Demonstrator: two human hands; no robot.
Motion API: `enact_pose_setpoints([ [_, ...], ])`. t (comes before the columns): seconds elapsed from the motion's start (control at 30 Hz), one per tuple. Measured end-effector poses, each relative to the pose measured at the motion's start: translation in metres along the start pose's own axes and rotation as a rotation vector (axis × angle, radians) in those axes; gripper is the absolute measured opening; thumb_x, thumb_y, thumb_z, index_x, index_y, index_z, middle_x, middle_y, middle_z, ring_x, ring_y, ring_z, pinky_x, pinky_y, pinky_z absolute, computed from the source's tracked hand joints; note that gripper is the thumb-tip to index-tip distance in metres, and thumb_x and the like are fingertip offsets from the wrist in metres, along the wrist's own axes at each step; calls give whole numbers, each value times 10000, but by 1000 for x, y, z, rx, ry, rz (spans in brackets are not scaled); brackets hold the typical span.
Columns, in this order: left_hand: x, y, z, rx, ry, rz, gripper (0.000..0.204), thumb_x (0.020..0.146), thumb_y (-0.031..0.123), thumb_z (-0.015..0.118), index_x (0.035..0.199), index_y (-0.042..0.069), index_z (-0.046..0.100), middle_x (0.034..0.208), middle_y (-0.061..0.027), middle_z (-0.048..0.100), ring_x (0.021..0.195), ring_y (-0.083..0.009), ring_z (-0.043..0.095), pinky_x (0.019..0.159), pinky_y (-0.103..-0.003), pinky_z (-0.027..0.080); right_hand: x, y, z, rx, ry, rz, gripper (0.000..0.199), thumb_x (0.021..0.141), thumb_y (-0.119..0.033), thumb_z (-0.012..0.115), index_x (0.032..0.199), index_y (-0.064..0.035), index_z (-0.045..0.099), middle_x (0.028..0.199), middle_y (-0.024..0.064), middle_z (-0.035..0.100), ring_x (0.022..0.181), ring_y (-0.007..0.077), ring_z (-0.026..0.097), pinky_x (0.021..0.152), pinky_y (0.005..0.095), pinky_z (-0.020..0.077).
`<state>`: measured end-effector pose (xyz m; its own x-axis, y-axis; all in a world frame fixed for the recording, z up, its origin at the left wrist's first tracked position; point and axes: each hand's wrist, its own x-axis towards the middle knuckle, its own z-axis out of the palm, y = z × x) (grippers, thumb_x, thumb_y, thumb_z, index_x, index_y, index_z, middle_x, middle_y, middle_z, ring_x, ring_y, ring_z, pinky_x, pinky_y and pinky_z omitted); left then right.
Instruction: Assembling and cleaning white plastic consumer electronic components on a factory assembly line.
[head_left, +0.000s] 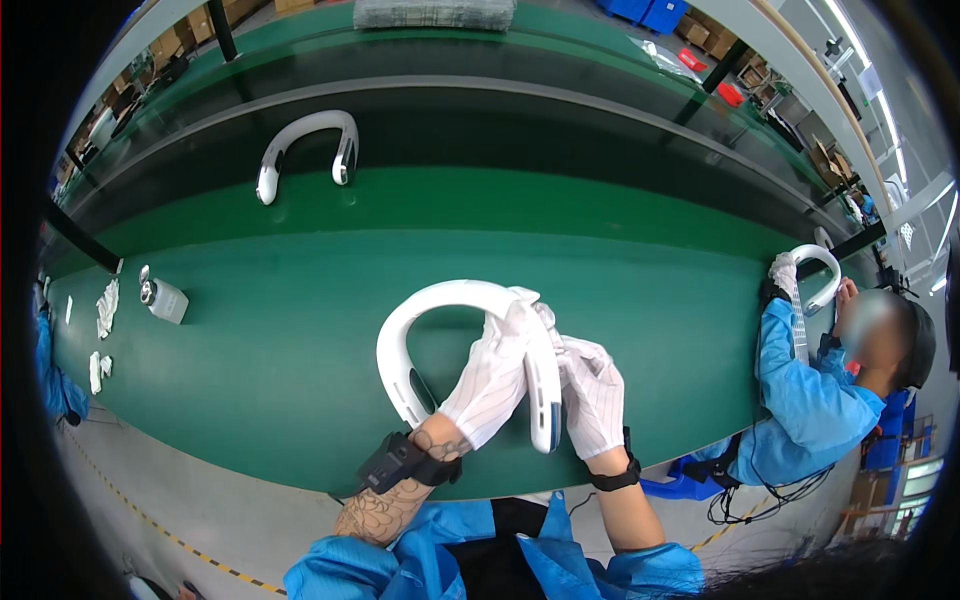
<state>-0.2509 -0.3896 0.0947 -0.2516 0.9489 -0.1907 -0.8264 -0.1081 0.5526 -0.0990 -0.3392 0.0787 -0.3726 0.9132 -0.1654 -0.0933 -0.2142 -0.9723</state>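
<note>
Green bench (280, 380) across the dial, 12 at the far side, 6 at the wearer; dark strip (480, 130) beyond it.

White neckband (445, 292), U-shaped, held just 6-ward of centre, open ends toward 6. Left hand (495, 365), gloved, is wrapped over the limb on the 3 o'clock side, fingers bent and pressed together. Right hand (595, 395), also gloved, sits against that limb's outer face, fingers curled and bunched. Fingertips hidden on the right; cannot tell whether they pinch anything.

Progress: shell looks whole, no loose part seen beside it. My reading is late-stage handling, perhaps a check or wipe; this piece seems unfinished only in that both hands are on it. Setting down probably left. Second neckband (345, 122) lies well apart at 10 to 11; done or waiting, cannot tell. Co-worker (810, 400), between 3 and 4, has another neckband (835, 270) in hand.

Containers: white square-sided bottle (172, 302) at 9, silvery top, cap apparently flipped up; contents not visible. White crumpled cloth or glove (107, 308) near it, farther out. Stack of clear trays (433, 14) at 12, on the far shelf; no contents made out. Blue bins (660, 14) at 1, insides not readable. Cardboard boxes (165, 48) at 10 to 11, too small to tell.
</note>
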Motion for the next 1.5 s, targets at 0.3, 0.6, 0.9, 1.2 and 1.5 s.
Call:
enact_pose_setpoints([
  [0.3,7,-33,-14,349,304,-35,429,1086,244,628,1426,8,516,1351,-122,574,1183,-185,620,1050,-342,521,9,-1,8,158,83,-32,308,1041,-161,718,1302,-3,677,1055,33,718,861,85,613,788,233,496],
  [0.6,-97,75,-95,1049,298,715,409,1009,-26,583,1416,0,546,1448,-158,551,1283,-255,624,1071,-400,545,-3,-14,1,-339,16,-154,264,986,-109,767,1222,2,725,1184,92,748,986,180,719,882,318,589],
  [0.9,-109,62,-128,1349,389,496,706,807,81,767,1444,25,467,1443,-192,511,1262,-339,593,1036,-447,541,-7,-6,29,-1043,-452,-836,310,779,-47,873,1065,-102,765,963,39,748,863,252,710,709,358,579],
  [1.2,-107,45,-139,1586,327,526,918,742,188,841,1508,17,364,1441,-238,473,1311,-435,492,1108,-541,408,102,11,71,-1014,-335,-859,196,833,-4,827,996,-67,739,955,95,743,841,268,718,736,359,598],
  [1.5,-108,50,-150,1613,334,671,653,729,199,852,1288,97,528,1337,-204,496,1220,-376,532,997,-498,452,123,13,149,-892,-496,-967,130,861,-15,784,977,-57,746,950,93,753,901,291,726,774,376,601],
])
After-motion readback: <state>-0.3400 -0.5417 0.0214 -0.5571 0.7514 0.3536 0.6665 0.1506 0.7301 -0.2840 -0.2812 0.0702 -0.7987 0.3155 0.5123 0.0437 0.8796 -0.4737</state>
